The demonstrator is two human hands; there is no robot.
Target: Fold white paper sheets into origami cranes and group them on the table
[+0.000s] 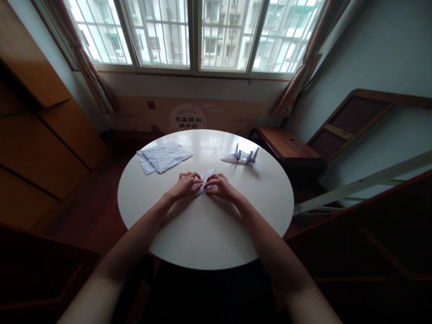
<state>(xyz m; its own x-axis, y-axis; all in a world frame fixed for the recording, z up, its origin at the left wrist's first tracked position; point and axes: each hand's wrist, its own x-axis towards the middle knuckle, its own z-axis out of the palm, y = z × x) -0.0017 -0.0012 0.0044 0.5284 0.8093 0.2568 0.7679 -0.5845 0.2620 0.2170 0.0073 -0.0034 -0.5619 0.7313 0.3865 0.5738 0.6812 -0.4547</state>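
Observation:
A small piece of folded paper (206,176), pale and creased, lies on the white round table (202,234) between my hands. My left hand (187,183) grips its left side, fingers bent and pressed together near the paper's middle. From the other side my right hand (221,185) pinches the paper, its fingertips close to those of the left. Both hands partly cover the paper, so its full shape is hidden. Beyond them to the right stand folded paper cranes (248,157), with pointed tips raised. Creased paper sheets (165,156) lie stacked at the far left of the table.
Behind the table, a printed cardboard box or panel (219,112) rests under the barred window (222,36). A low wooden bench (290,143) is at the back right, near a leaning wooden frame (357,114). Wooden cabinets (37,148) line the left side.

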